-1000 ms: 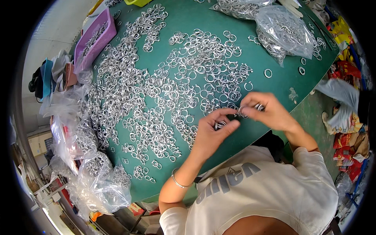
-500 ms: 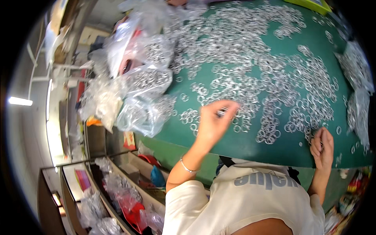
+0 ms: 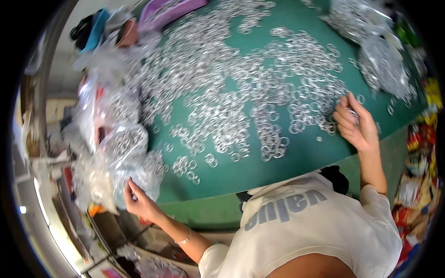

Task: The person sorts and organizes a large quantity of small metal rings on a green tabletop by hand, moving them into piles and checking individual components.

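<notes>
Silver metal rings (image 3: 227, 116) lie spread in loose heaps over a green tabletop (image 3: 204, 185). My left hand (image 3: 141, 204) is over the table's left edge, in front of a clear plastic bag (image 3: 121, 143) of rings. Its fingers are curled closed, with a small silvery glint of rings between them. On the right, my right hand (image 3: 358, 124) hovers at the edge of the ring heap. Its thumb and fingers are closed around a metal ring (image 3: 354, 116); whether it holds more rings is hidden.
A purple tray (image 3: 174, 11) holding rings stands at the far left of the table. More ring-filled clear bags (image 3: 382, 60) sit at the far right. Colourful packets (image 3: 410, 185) are piled beyond the right edge. Below the left edge are open compartments (image 3: 153, 241).
My left hand has moved left from over the rings to beside the plastic bag. My right hand stays by the right side of the heap. The whole view has turned.
</notes>
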Available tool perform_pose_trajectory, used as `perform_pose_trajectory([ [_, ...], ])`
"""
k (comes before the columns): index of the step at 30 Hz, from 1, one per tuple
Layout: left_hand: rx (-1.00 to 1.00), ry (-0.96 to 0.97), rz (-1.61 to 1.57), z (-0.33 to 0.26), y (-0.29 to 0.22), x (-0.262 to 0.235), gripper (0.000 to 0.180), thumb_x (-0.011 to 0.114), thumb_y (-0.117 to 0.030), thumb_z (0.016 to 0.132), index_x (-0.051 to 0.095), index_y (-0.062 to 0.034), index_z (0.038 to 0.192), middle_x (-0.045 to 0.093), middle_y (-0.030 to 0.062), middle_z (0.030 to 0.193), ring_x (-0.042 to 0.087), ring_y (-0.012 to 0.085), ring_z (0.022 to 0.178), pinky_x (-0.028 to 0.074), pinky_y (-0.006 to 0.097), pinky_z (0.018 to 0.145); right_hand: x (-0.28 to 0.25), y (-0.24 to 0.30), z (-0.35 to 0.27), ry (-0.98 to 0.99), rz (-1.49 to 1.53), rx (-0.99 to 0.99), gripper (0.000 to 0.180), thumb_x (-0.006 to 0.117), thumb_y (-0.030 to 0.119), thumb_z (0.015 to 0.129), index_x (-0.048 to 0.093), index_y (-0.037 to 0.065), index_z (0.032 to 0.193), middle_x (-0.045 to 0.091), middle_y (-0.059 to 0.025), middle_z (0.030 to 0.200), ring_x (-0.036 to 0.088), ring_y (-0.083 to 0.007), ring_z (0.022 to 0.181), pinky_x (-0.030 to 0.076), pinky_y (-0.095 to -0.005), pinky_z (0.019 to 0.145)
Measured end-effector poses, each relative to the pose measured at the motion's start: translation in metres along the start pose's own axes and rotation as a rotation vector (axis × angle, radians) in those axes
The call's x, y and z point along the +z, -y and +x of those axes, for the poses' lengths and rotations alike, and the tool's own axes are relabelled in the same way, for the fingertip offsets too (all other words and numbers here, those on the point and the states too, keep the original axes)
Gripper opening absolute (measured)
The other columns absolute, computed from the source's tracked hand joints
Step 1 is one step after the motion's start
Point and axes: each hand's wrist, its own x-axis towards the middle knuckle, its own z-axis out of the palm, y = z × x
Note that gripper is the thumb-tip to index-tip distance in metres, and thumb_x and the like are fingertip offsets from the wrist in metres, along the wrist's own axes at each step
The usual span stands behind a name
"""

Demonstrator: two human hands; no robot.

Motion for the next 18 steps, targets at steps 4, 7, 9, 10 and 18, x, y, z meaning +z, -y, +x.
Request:
perform_pose_trajectory([
  [4,-0.79,0.752,-1.229,-0.044,-0.081,0.034,0.023,0.049,-0.02,0.094,0.054,0.0025,0.096,0.035,-0.002,0.058,0.029,0.0034,0.044,0.022,0.017,0.033,-0.007,-0.013,0.002,-0.034,0.387,0.119,0.034,0.044,0.028,0.094,0.052,-0.004,0.101,0.051,-0.0125,0.087,0.049,-0.0197,0.079,0.044,-0.0282,0.064],
  [7,-1.401,1.165,-1.677,-0.078,-0.117,0.072,0.036,0.039,-0.031,0.097,0.052,0.0021,0.101,0.039,0.0029,0.072,0.032,0.0059,0.048,0.027,0.017,0.033,-0.012,-0.023,-0.001,0.042,0.484,0.129,0.041,0.042,0.028,0.094,0.048,-0.008,0.113,0.052,-0.0184,0.104,0.051,-0.0256,0.093,0.044,-0.0353,0.083],
  [9,-1.521,1.242,-1.67,-0.093,-0.142,0.091,0.036,0.04,-0.03,0.096,0.054,0.0026,0.105,0.042,0.0055,0.075,0.037,0.0072,0.056,0.029,0.017,0.035,-0.003,-0.025,-0.007,-0.044,0.465,0.106,0.044,0.041,0.028,0.094,0.046,-0.01,0.116,0.052,-0.0194,0.107,0.051,-0.0271,0.097,0.043,-0.0367,0.088],
  [10,-1.541,1.251,-1.644,-0.099,-0.151,0.096,0.036,0.041,-0.029,0.096,0.053,0.002,0.108,0.046,0.008,0.081,0.041,0.0089,0.061,0.033,0.017,0.037,-0.003,-0.025,-0.008,0.002,0.491,0.095,0.048,0.039,0.028,0.095,0.042,-0.012,0.12,0.051,-0.0209,0.111,0.05,-0.0289,0.103,0.04,-0.0385,0.094],
  [18,-1.71,1.211,-1.868,-0.122,-0.185,0.118,0.045,0.037,-0.029,0.095,0.037,-0.0002,0.129,0.034,0.0228,0.137,0.033,0.0347,0.128,0.041,0.047,0.096,-0.01,-0.014,-0.02,0.017,0.403,0.068,0.044,0.042,0.02,0.091,0.04,-0.01,0.123,0.052,-0.0204,0.115,0.051,-0.0299,0.106,0.044,-0.0379,0.088],
])
